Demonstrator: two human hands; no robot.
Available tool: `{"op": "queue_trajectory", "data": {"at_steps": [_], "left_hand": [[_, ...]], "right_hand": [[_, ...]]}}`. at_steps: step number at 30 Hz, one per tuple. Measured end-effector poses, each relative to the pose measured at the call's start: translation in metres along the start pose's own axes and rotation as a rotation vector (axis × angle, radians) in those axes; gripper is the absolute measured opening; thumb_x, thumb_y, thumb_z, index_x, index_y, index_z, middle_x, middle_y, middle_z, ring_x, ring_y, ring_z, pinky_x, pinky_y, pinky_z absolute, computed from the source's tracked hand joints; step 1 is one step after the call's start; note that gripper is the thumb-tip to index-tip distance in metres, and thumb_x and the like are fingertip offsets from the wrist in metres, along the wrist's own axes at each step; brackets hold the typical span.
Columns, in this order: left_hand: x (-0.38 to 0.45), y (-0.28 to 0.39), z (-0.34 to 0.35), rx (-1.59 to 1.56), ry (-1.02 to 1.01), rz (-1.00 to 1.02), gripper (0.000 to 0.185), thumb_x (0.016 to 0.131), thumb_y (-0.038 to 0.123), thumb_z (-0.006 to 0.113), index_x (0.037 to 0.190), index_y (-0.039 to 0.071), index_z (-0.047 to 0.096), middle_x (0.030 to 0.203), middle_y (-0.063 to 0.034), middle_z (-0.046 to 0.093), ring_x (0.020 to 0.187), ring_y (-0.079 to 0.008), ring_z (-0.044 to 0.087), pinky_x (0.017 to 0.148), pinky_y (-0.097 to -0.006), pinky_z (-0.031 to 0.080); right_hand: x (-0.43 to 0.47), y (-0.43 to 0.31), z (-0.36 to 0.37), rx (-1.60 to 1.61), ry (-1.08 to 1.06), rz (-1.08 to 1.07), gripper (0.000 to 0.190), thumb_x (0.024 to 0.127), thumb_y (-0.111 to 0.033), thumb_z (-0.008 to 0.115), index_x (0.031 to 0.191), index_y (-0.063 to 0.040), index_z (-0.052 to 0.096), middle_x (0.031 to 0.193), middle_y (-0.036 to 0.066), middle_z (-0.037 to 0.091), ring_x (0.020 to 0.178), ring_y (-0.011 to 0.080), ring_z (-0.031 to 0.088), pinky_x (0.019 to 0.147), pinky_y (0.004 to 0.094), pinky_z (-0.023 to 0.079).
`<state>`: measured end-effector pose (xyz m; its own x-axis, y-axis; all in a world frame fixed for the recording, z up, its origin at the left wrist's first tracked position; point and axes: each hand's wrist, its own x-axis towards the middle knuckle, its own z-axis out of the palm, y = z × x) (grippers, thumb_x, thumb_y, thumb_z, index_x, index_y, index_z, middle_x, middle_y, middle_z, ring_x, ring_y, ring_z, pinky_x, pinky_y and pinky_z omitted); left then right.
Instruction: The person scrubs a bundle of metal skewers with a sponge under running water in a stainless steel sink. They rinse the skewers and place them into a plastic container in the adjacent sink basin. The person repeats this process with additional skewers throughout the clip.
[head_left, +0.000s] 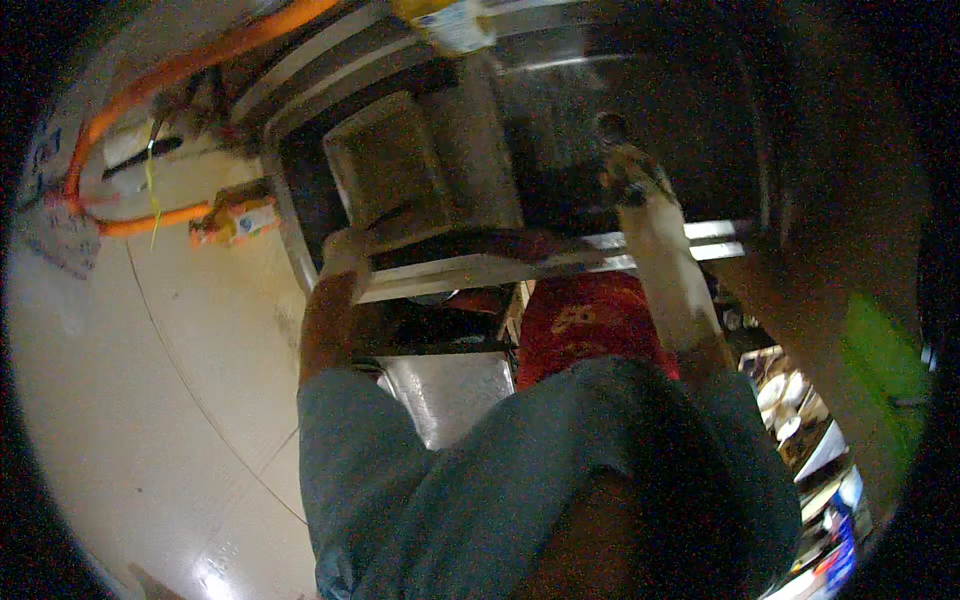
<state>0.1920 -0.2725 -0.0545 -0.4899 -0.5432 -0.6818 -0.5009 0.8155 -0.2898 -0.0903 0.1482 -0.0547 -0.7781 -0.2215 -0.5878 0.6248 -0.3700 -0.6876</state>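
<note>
Both my arms reach forward to a dark recessed opening (555, 127) with metal edges. My left hand (346, 244) is at the lower left corner of a brownish rectangular panel (390, 165), near a pale rail (435, 277). Blur and dim light hide its fingers, so its grip is unclear. My right hand (634, 172) is over the dark surface on the right, beyond two bright metal strips (716, 240). Something dark and round (613, 127) shows just past it; whether the hand holds it cannot be made out.
On the left is a pale surface (187, 360) with an orange hose (75, 165) and an orange tool or packet (240, 217). Below the rail are a silvery sheet or box (457, 390) and red printed cloth (592, 322). Mixed clutter (795, 420) and something green (885, 367) lie right.
</note>
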Motion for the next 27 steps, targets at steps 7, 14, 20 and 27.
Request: {"op": "queue_trajectory", "data": {"at_steps": [7,14,20,27], "left_hand": [[-0.117,0.054,-0.106,-0.382,0.202,-0.067,0.053,0.098,0.045,0.063,0.138,0.011,0.061,0.128,-0.0162,0.068,0.114,-0.0336,0.065,0.095,-0.0424,0.051],[-0.073,0.228,-0.126,-1.191,0.22,0.286,0.05,0.095,0.048,0.066,0.132,0.014,0.066,0.117,-0.0126,0.073,0.105,-0.0302,0.069,0.09,-0.0407,0.05],[-0.082,0.328,-0.2,-1.032,0.416,0.651,0.043,0.094,0.038,0.07,0.128,0.012,0.066,0.099,-0.0098,0.073,0.085,-0.0228,0.068,0.076,-0.0365,0.052],[-0.064,0.368,-0.204,-0.548,0.532,0.605,0.04,0.098,0.037,0.061,0.128,0.012,0.065,0.105,-0.0215,0.072,0.095,-0.0393,0.071,0.082,-0.0438,0.059]], "right_hand": [[0.023,0.007,0.009,0.445,-0.337,0.197,0.034,0.099,-0.003,0.057,0.132,0.002,0.058,0.13,0.018,0.064,0.116,0.0309,0.066,0.102,0.0404,0.055],[0.031,-0.004,0.026,0.01,-0.43,-0.173,0.033,0.092,0.004,0.052,0.124,0.005,0.062,0.121,0.021,0.066,0.11,0.0332,0.066,0.099,0.0415,0.054],[0.028,-0.036,0.006,-0.309,-0.547,-0.383,0.033,0.087,0.009,0.058,0.116,-0.004,0.067,0.118,0.014,0.069,0.112,0.0244,0.064,0.103,0.0361,0.049],[0.002,-0.042,0.007,0.047,-0.317,-0.244,0.025,0.097,-0.005,0.059,0.122,-0.002,0.061,0.11,0.012,0.066,0.1,0.0273,0.067,0.092,0.0382,0.057]]}}
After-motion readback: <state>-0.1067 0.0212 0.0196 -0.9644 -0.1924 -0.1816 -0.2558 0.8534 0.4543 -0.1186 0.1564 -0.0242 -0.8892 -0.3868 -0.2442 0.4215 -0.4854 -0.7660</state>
